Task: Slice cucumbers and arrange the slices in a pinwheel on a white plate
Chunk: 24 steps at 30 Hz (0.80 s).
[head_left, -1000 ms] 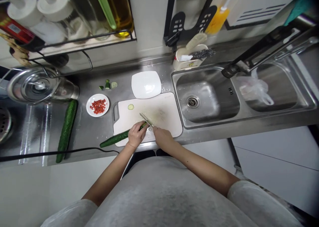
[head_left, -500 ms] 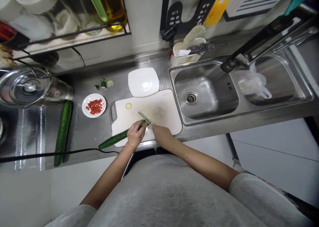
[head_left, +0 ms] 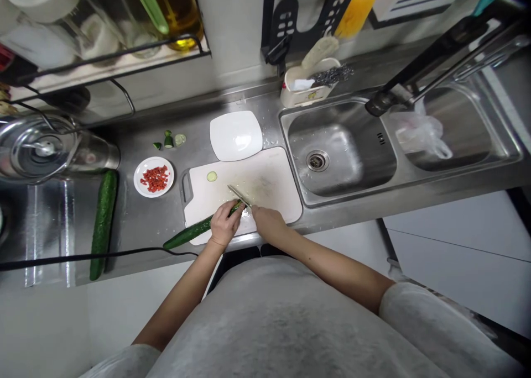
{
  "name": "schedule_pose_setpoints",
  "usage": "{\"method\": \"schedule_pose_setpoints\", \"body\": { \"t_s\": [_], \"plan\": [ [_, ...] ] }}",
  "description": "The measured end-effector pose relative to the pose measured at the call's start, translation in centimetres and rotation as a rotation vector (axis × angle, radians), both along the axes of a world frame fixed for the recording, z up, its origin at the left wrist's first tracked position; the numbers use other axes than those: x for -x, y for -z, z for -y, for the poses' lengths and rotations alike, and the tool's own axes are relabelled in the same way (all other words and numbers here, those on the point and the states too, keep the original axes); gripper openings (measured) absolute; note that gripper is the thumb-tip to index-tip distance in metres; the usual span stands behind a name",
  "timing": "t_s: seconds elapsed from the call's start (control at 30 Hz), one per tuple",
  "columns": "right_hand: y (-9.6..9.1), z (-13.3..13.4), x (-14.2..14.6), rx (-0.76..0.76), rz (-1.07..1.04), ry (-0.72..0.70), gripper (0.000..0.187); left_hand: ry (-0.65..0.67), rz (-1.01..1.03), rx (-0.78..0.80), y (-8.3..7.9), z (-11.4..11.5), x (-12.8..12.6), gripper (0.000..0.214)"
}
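My left hand (head_left: 224, 226) is closed over a long green cucumber (head_left: 186, 234) that lies slanted across the near left corner of the white cutting board (head_left: 274, 187). My right hand (head_left: 267, 223) grips a knife (head_left: 238, 195), its blade resting on the cucumber's cut end beside my left fingertips. Pale slices lie under the blade, and one round slice (head_left: 212, 176) sits apart at the board's far left.
A square white plate (head_left: 235, 135) sits behind the board; a small dish of red bits (head_left: 154, 177), cucumber ends (head_left: 168, 141) and a second cucumber (head_left: 103, 223) lie left. A pot (head_left: 41, 148) stands far left, a double sink (head_left: 340, 151) right, a black cable (head_left: 83, 255) along the front edge.
The view has shifted slightly; both hands stay on the cucumber and knife in the same spot on the board.
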State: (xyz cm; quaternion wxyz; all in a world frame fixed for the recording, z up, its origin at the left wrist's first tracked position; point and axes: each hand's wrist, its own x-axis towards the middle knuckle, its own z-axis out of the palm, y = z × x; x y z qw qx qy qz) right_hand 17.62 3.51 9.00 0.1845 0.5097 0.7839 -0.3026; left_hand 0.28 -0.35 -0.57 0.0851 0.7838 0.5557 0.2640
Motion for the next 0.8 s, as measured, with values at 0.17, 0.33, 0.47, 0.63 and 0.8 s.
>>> {"method": "schedule_pose_setpoints", "body": {
  "t_s": [0.17,0.33,0.47,0.63,0.8],
  "plan": [
    [0.1,-0.1,0.0,0.023,0.009,0.000,0.029,-0.008,0.006,-0.004,-0.1,0.0,0.0,0.028],
    [0.1,-0.3,0.0,0.040,-0.002,0.023,0.028,-0.005,-0.006,-0.002,-0.1,0.0,0.0,0.029],
    [0.1,-0.4,0.1,0.051,-0.007,0.025,0.028,0.002,-0.006,-0.023,0.0,0.0,0.0,0.030],
    [0.6,-0.4,0.1,0.039,-0.016,0.031,0.027,0.007,-0.005,-0.014,0.0,0.0,0.1,0.030],
    [1.7,-0.5,0.4,0.015,-0.076,0.041,0.028,0.016,-0.023,-0.047,-0.1,0.0,0.0,0.029]
  ]
}}
